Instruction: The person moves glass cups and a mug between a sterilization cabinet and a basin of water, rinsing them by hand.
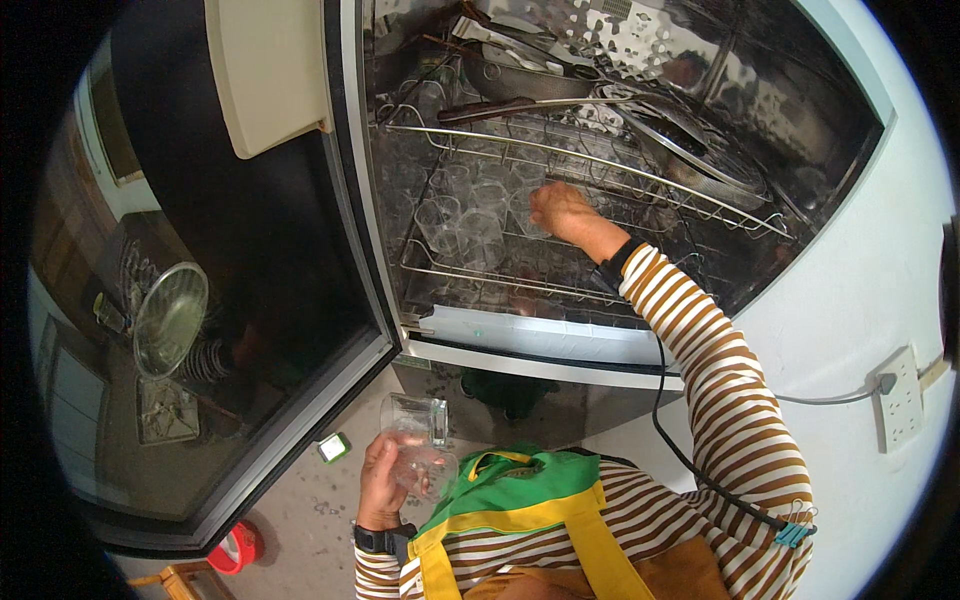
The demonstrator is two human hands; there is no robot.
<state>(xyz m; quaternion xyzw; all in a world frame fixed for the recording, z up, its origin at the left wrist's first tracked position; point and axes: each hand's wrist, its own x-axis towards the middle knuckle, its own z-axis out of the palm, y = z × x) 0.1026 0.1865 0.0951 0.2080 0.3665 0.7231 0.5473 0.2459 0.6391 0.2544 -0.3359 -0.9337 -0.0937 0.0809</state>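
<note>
Two clear drinking glasses are in my left hand (pixel 381 482), low in front of the open cabinet. The upper glass (pixel 415 415) lies sideways with its thick base to the right; the lower glass (pixel 425 470) is partly behind my fingers. My right hand (pixel 566 212) reaches inside the cabinet to the wire rack (pixel 470 272). Its fingers are closed at the side of a clear glass (pixel 524 212), with the fingertips partly hidden. Several more clear glasses (pixel 470 215) stand close together on the rack, left of that hand.
On the upper wire shelf (pixel 600 150) lie a pan with utensils (pixel 520 75) and a dark-handled pan (pixel 490 110). The dark glass door (pixel 270 300) hangs open at left. A black cable (pixel 658 420) runs beside my right arm. A red bucket (pixel 238 548) sits on the floor.
</note>
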